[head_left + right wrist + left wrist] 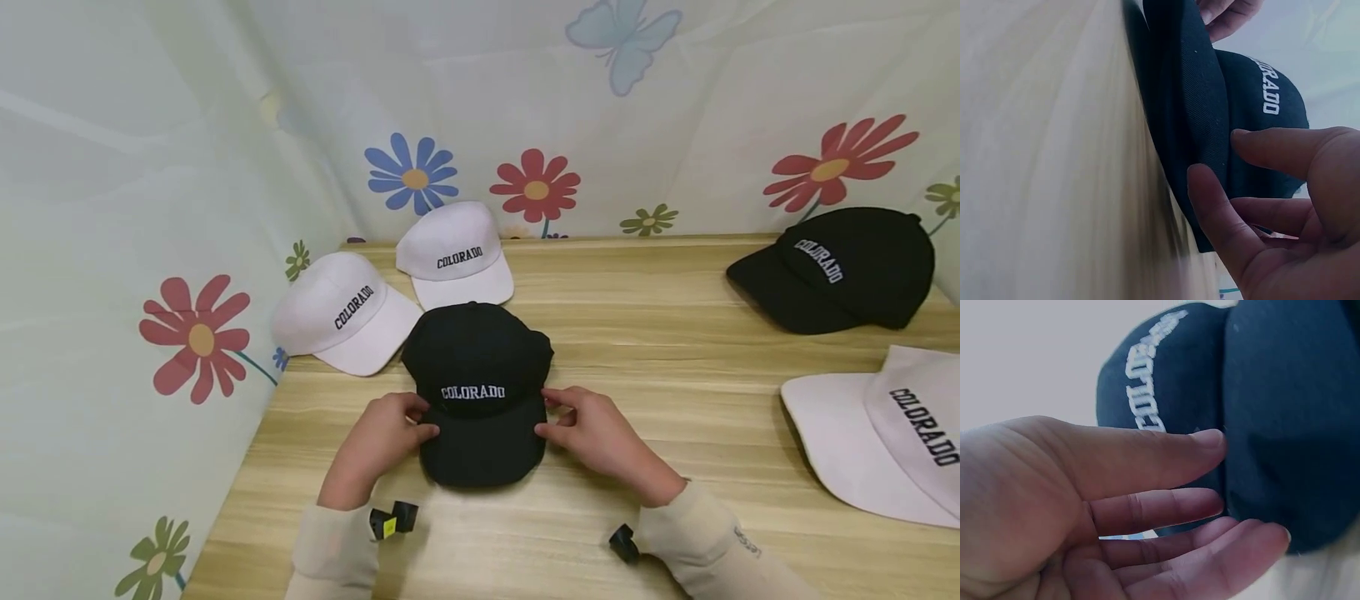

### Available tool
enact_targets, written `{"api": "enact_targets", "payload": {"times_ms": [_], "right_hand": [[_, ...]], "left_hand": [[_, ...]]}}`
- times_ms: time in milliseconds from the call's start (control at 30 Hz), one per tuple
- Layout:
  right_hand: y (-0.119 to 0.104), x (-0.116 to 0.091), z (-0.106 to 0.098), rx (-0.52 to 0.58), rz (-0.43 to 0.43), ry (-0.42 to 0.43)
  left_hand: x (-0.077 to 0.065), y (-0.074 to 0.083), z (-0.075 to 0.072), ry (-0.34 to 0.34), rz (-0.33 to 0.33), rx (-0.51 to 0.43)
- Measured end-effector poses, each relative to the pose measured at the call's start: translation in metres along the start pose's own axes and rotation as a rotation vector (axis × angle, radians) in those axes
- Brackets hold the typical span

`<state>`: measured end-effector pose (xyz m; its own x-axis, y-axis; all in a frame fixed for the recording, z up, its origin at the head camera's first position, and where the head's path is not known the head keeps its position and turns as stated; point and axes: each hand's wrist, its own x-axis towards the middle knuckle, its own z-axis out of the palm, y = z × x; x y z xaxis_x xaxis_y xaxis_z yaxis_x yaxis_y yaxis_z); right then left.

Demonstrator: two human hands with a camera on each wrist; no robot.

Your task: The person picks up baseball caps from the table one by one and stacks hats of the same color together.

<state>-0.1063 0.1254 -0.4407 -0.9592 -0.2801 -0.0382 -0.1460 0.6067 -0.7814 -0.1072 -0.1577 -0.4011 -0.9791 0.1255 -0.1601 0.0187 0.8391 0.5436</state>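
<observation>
A black cap (478,346) with white COLORADO lettering sits on the table, brim towards me. My left hand (384,442) is at one side of it, and my right hand (592,433) is at the other, where brim and crown meet. In the left wrist view, the left thumb and fairly straight fingers (1172,506) lie against the cap, with a gap between them. The right wrist view has the right thumb and a finger (1216,206) at the brim's side, also spread apart. Under the brim (1179,125), a narrow dark gap shows above the wood.
Two white caps, one at the left (333,312) and one at the back (457,254), stand close behind the black cap. On the right are another black cap (847,267) and a white cap (877,433) cut by the frame. Flowered cloth (675,125) hangs behind the wood-grain table (637,308).
</observation>
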Motion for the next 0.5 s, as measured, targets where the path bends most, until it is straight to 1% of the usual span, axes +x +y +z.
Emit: {"api": "enact_targets", "payload": {"times_ms": [100, 200, 333, 500], "right_hand": [[0.0, -0.002, -0.004, -0.019, -0.015, 0.014], [-0.001, -0.003, -0.008, -0.042, -0.032, 0.034], [-0.001, -0.004, -0.012, -0.061, -0.044, 0.049], [-0.001, -0.007, -0.018, -0.077, -0.036, 0.054]], "left_hand": [[-0.001, 0.008, -0.001, 0.002, 0.025, 0.007], [-0.004, 0.017, -0.002, -0.018, 0.04, 0.002], [-0.006, 0.029, -0.001, -0.079, 0.073, -0.03], [-0.006, 0.044, 0.002, -0.15, 0.136, -0.072]]}}
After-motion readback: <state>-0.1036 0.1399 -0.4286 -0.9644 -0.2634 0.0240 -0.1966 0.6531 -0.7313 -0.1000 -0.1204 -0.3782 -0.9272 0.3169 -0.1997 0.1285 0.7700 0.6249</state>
